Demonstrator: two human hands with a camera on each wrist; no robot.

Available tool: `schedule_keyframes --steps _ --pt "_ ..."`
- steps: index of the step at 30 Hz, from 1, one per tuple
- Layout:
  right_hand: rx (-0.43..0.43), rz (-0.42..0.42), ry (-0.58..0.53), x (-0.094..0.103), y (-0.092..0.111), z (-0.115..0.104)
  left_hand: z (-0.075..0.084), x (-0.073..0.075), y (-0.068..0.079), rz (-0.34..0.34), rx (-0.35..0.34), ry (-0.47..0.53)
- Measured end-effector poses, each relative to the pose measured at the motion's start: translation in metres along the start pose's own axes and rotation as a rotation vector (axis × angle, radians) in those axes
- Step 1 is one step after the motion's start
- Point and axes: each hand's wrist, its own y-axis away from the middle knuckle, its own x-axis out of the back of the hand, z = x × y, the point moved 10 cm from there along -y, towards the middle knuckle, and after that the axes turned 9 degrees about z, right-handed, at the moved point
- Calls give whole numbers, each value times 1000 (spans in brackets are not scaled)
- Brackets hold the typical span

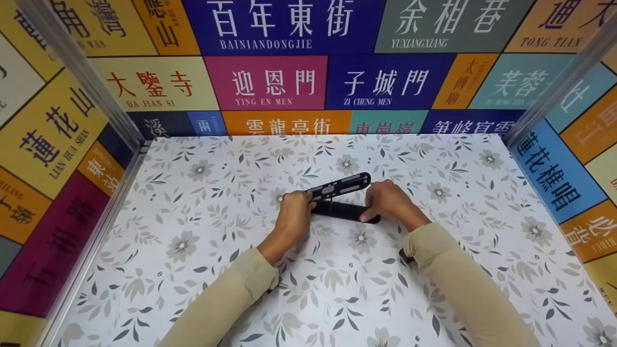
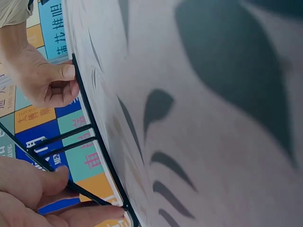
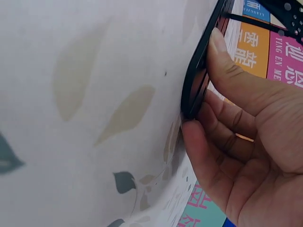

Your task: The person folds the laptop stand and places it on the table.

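A black folding laptop stand (image 1: 344,210) stands partly unfolded over the patterned table, its two flat panels joined at the left end in a V. Thin struts (image 2: 71,137) link the lower panel and the slotted upper panel (image 1: 340,187). My left hand (image 1: 295,214) grips the joined end, with the thumb against the upper panel in the left wrist view. At the far right end of the lower panel, my right hand (image 1: 389,202) pinches the edge. In the right wrist view its thumb (image 3: 222,52) lies on the panel, with fingers curled at the other side.
White table covering (image 1: 193,289) with grey leaves and flowers spreads around the stand. Colourful panels with Chinese lettering (image 1: 270,82) rise behind and at both sides. Clear upright edges (image 1: 103,91) stand at the back corners. A dark band (image 1: 406,255) shows by the right sleeve.
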Motion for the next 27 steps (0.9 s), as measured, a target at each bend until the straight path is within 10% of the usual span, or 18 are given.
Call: schedule_keyframes --steps 27 --pt "-42 43 -77 -15 46 -35 -15 -22 -33 -174 -59 191"
